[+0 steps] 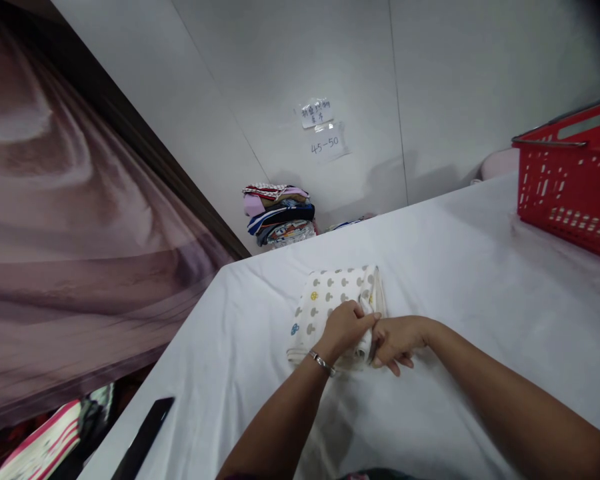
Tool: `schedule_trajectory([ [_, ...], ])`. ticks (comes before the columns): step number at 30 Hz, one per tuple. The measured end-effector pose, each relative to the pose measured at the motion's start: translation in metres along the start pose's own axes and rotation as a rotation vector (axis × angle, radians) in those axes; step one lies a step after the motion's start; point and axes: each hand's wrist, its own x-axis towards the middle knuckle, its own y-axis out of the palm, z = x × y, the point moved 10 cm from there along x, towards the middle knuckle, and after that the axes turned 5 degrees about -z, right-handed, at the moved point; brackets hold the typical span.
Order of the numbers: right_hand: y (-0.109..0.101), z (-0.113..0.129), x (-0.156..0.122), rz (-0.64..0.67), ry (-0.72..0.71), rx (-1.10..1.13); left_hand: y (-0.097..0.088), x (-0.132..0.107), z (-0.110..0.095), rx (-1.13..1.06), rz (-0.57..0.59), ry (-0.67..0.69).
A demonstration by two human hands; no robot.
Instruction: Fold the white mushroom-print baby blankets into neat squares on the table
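Observation:
A folded white cloth (325,303) printed with grey mushroom-like shapes and a few yellow and blue ones lies on the white-covered table. Its right edge is bunched up into a small fold. My left hand (347,328), with a silver bracelet at the wrist, rests over the cloth and is closed on that fold. My right hand (399,339) meets the same edge from the right, fingers bent, thumb and index at the cloth; its other fingers hang curled just off it. Part of the fold is hidden between the two hands.
A red plastic basket (570,180) stands at the right of the table (460,267). Stacked folded clothes (283,217) sit by the wall beyond the far edge. A pink curtain (80,247) hangs at left; a black strip (145,437) lies near the left edge.

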Motion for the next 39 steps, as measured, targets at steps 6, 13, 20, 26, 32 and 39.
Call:
schedule_trajectory([
  [6,0.003,0.006,-0.001,-0.046,0.015,-0.119,0.006,0.008,-0.005,0.159,0.08,0.012],
  [13,0.008,0.026,-0.015,-0.142,0.027,-0.269,0.007,0.01,-0.018,0.353,0.131,0.117],
  [20,-0.035,0.046,-0.039,-0.385,-0.169,-0.037,0.004,0.004,-0.012,0.342,0.086,0.065],
  [26,-0.105,-0.007,-0.037,-0.903,-0.082,0.178,-0.004,0.0,-0.003,0.335,-0.003,-0.016],
  [32,-0.119,-0.04,-0.026,-1.016,-0.051,0.299,0.014,-0.002,-0.005,0.353,0.012,0.012],
  [39,-0.105,-0.021,-0.017,-0.965,-0.158,0.345,0.028,-0.001,-0.013,0.356,0.023,0.028],
])
